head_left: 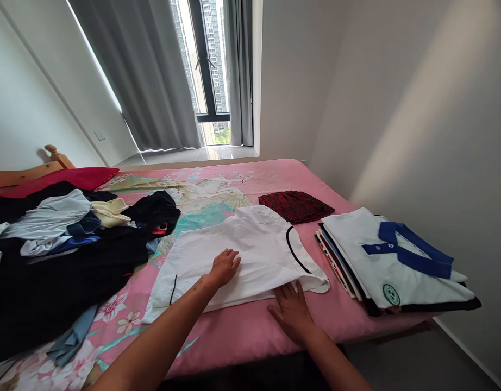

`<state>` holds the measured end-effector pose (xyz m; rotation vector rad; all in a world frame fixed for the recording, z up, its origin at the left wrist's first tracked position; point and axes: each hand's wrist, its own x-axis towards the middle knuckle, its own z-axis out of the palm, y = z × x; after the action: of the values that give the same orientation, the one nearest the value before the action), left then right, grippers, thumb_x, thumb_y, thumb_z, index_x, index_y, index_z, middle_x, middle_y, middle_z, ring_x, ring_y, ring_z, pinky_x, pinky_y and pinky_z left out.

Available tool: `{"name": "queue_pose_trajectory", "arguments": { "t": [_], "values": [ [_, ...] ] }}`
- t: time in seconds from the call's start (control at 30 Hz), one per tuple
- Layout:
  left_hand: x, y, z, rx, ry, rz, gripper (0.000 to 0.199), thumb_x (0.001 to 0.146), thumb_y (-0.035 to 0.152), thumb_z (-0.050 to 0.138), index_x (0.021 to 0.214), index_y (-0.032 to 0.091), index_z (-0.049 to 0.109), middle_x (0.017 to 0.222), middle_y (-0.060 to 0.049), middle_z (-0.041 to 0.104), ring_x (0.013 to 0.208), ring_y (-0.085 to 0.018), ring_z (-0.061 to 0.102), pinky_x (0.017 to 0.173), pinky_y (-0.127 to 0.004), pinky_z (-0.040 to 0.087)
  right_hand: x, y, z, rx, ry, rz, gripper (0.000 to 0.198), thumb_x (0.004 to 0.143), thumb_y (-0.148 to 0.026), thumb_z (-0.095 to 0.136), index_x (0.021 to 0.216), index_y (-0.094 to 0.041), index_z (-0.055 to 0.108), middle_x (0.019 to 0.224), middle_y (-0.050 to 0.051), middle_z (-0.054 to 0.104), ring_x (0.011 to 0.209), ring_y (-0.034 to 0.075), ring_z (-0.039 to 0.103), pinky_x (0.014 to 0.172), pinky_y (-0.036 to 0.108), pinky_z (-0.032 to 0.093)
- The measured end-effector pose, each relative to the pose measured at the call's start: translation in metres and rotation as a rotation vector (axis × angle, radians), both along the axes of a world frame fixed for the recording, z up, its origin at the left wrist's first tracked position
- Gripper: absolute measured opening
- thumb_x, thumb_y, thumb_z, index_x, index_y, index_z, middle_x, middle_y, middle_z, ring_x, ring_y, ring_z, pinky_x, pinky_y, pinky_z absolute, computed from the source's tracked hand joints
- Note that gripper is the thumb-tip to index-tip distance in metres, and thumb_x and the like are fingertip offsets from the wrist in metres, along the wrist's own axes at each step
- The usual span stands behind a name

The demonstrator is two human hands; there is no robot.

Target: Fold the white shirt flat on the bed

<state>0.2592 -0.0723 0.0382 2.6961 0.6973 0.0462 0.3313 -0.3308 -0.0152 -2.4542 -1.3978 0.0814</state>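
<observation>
A white shirt (250,244) with black trim lies spread on the pink bed, its collar toward the window. My left hand (225,267) rests flat on the middle of it, fingers together but stretched out. At the shirt's near edge is my right hand (291,309), palm down with the fingers spread; its fingertips reach the hem, partly under a raised fold of the fabric. Neither hand visibly grasps anything.
To the right stands a stack of folded clothes (364,266), topped by a white polo with a blue collar. A red plaid garment (296,206) lies beyond the shirt. Loose clothes (71,260) are heaped on the left. The bed's near edge (234,355) runs below my arms.
</observation>
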Motion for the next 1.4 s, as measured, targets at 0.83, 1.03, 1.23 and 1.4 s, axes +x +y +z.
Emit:
{"name": "queue_pose_trajectory", "arguments": {
  "t": [0.83, 1.03, 1.23, 1.4],
  "values": [
    [0.051, 0.000, -0.014, -0.122, -0.051, 0.158, 0.033, 0.081, 0.044, 0.045, 0.097, 0.023, 0.064, 0.098, -0.004, 0.065, 0.097, -0.022, 0.057, 0.097, -0.043, 0.033, 0.031, -0.046, -0.010, 0.009, -0.107, -0.299, 0.058, 0.085, -0.039, 0.044, 0.132, -0.005, 0.043, 0.139, 0.016, 0.040, 0.130, 0.030, 0.030, 0.108, 0.051, 0.018],
    [0.007, -0.019, -0.017, 0.072, -0.342, -0.081, 0.030, 0.086, 0.020, 0.039, 0.107, 0.023, 0.061, 0.119, -0.003, 0.059, 0.118, -0.015, 0.048, 0.113, -0.038, 0.016, 0.014, -0.041, 0.031, 0.485, -0.184, -0.265, 0.033, 0.092, -0.026, 0.036, 0.115, -0.014, 0.056, 0.119, 0.010, 0.058, 0.118, 0.020, 0.045, 0.104, 0.041, 0.032],
    [-0.035, -0.024, -0.026, 0.287, -0.315, -0.367, 0.039, 0.088, 0.012, 0.033, 0.114, 0.023, 0.060, 0.126, -0.002, 0.057, 0.128, -0.015, 0.041, 0.114, -0.042, 0.012, -0.014, 0.049, 0.057, 0.271, -0.024, 0.013, 0.042, 0.095, -0.029, 0.030, 0.134, -0.020, 0.041, 0.145, 0.003, 0.034, 0.137, 0.017, 0.017, 0.114, 0.043, 0.011],
    [-0.069, -0.003, -0.042, 0.327, -0.059, -0.119, 0.053, 0.087, 0.045, 0.042, 0.137, 0.027, 0.040, 0.147, -0.007, 0.031, 0.138, -0.029, 0.021, 0.110, -0.058, 0.004, 0.025, 0.042, 0.016, -0.129, 0.057, -0.105, 0.055, 0.093, -0.039, 0.032, 0.142, -0.016, 0.028, 0.150, 0.006, 0.017, 0.139, 0.020, 0.008, 0.113, 0.049, -0.001]
  ]
}}
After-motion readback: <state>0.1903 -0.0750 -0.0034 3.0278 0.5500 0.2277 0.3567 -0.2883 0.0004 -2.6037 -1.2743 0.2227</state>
